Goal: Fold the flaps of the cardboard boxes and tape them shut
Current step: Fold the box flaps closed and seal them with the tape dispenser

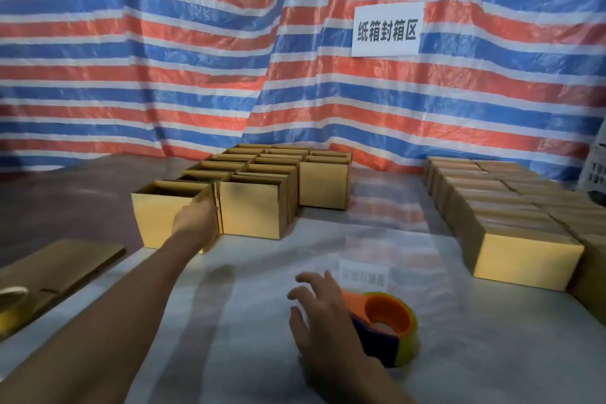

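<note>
Head view: left hand [193,220] at an open box [154,220], right hand [323,315] by the tape dispenser [390,318]
Centre left, the left hand meets the front open box at its right corner; whether its fingers pinch the wall cannot be told. Lower centre, the right hand hovers, fingers spread, just beside the tape dispenser. The box looks light and stiff yet dentable: best held by the rim near a corner

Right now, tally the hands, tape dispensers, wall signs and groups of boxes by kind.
Hands: 2 (left hand, right hand)
Tape dispenser: 1
Wall sign: 1
Box groups: 2 (open boxes, closed boxes)
Total: 6
</note>
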